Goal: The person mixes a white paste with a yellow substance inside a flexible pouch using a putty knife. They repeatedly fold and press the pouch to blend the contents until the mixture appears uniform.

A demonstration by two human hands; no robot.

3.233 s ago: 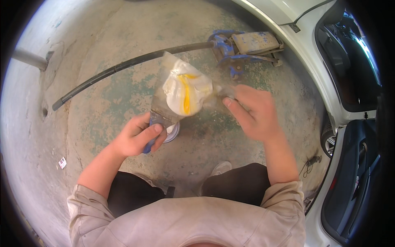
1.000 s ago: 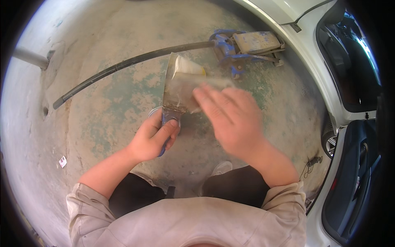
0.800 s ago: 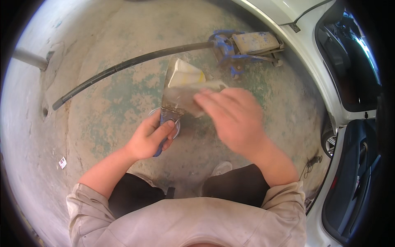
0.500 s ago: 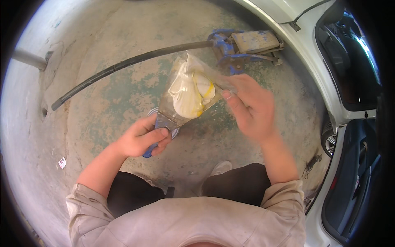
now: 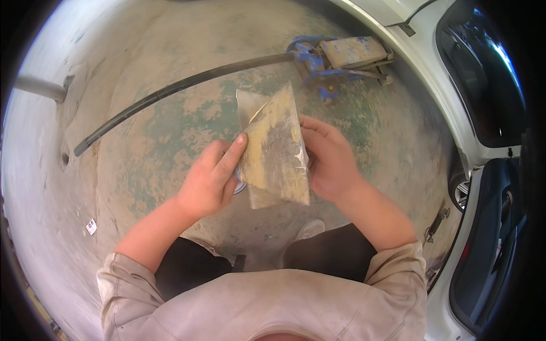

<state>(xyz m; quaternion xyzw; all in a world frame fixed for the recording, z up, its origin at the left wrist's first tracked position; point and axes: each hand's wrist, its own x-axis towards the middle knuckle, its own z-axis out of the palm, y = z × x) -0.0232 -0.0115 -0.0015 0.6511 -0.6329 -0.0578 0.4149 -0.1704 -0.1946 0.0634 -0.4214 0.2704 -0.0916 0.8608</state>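
Head view: your right hand grips the right side of the stained front plate, held above the floor, while your left hand is curled, apparently gripping the rear plate, its hold mostly hidden, one extended finger touching the front plate's left edge. Step in hand, as judged: working white paste between the two overlapping plates. Next move probably calls for a firm hold on both, edges angled so that no paste slips off.

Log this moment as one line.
left hand: holding putty knife | right hand: holding spreader plate behind knife | floor: blue trolley jack
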